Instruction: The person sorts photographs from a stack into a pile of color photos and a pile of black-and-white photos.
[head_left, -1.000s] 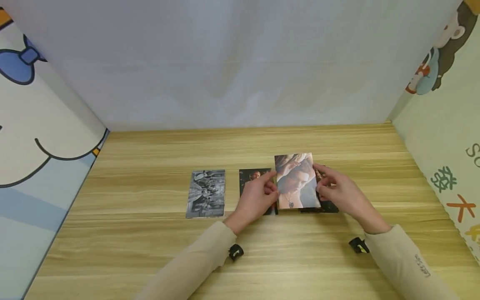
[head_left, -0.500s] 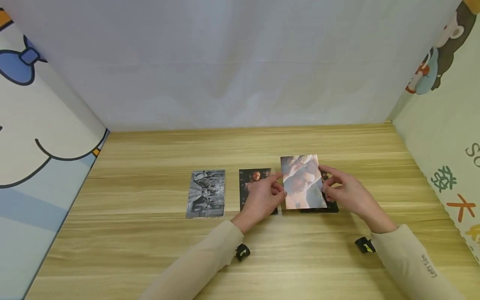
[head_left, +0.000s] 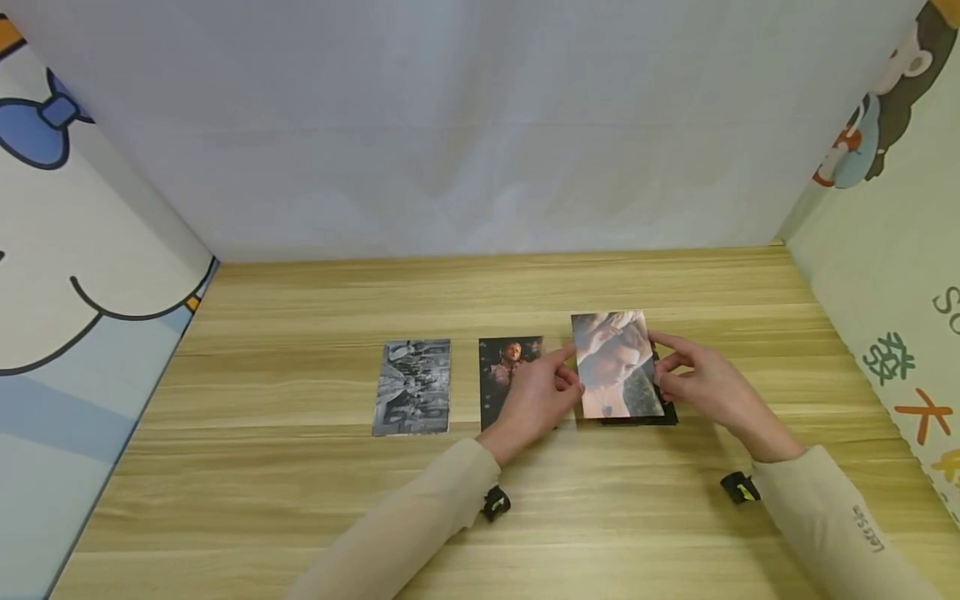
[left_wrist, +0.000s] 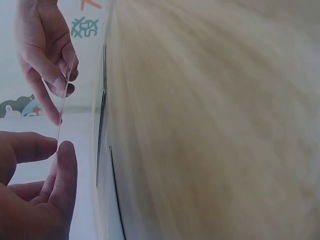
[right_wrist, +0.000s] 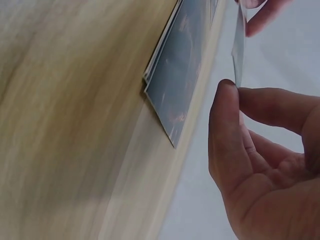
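- On the far left of the wooden worktop [head_left: 300, 500]: a black-and-white photo [head_left: 412, 387], flat, long axis running away from the person, untouched and well apart from both hands.
- Next to the right: a dark photo [head_left: 507, 371], also flat and lengthwise; near corner hidden under the left hand.
- Left hand [head_left: 534, 398]: pinching the left edge of the colour portrait photo [head_left: 617, 365] between thumb and forefinger, other fingers loosely curled; thin edge of the print visible at the fingertips in the left wrist view [left_wrist: 65, 100].
- Colour portrait photo: held off the worktop between the two hands, tilted up toward the person, long axis upright in the head view; just right of the left hand, just left of the right, equally near to both.
- Directly beneath and slightly right: a small dark stack of photos [head_left: 660, 414] lying flat, layered edges visible in the right wrist view [right_wrist: 175, 90]; held print apart from it, not touching.
- Right hand [head_left: 708, 387]: pinching the right edge of the same print with thumb and fingers [right_wrist: 227, 110].
- Open room: bare worktop ahead toward the white back wall [head_left: 480, 125], more to the right of the stack before the patterned side panel [head_left: 885, 317], and a wide strip near the sleeves.
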